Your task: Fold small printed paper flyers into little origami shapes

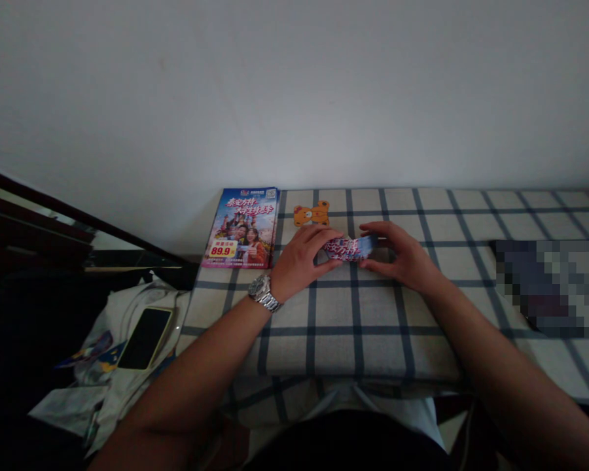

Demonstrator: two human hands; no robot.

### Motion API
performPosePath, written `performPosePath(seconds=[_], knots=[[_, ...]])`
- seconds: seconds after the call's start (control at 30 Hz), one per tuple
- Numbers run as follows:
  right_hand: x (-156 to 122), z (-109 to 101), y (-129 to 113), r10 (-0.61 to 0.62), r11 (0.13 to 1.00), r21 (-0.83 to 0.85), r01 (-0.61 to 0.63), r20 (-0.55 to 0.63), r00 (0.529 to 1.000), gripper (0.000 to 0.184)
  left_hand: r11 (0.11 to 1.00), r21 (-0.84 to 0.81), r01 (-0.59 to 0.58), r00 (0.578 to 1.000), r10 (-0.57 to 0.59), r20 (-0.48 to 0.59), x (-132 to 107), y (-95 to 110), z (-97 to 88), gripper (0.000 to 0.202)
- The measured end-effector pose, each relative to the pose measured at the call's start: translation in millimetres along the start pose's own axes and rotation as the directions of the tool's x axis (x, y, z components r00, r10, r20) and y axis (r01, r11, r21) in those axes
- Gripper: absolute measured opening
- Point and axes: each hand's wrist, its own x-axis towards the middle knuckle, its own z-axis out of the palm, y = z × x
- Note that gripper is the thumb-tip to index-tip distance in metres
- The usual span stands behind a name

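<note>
A small folded flyer (346,248), with white and red lettering on blue like the flyers in the stack, is between my two hands, low over the tablecloth. My left hand (307,255) grips its left end, thumb along the near side and fingers along the far side. On the right end, my right hand (400,256) curls thumb and fingers around the paper, which looks blurred there. A stack of printed flyers (243,229) lies flat to the left of my left hand. Just beyond the hands is an orange teddy bear cutout (311,214).
A checked tablecloth (334,327) covers the table, which meets a pale wall (324,98) at the back. To the right lies a dark, pixelated flat object (542,288). Off the table's left side, a phone (146,337) rests on a white bag (122,307).
</note>
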Motion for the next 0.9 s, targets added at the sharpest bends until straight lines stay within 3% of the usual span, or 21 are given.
performPosePath(seconds=[0.07,0.17,0.3,0.9], knots=[[0.8,-0.5,-1.8,-0.1,0.984,-0.143,0.105,0.04,0.994,0.072,1.0,-0.002,0.0,1.0,0.0,0.002,-0.2,0.3,0.2,0.054],[1.6,0.5,-2.4,-0.139,0.961,-0.23,0.154,0.084,0.987,0.067,1.0,0.012,0.0,1.0,0.0,0.015,-0.9,0.6,0.9,0.054],[1.1,2.4,-1.5,-0.109,0.959,-0.253,0.128,0.086,0.99,0.057,1.0,0.031,0.001,1.0,-0.002,0.013,-1.1,1.9,1.1,0.051],[0.6,1.2,-9.9,-0.047,0.955,-0.289,0.066,0.072,0.996,0.041,0.996,0.071,0.049,0.999,-0.049,0.007,-0.5,5.3,-1.2,0.044]])
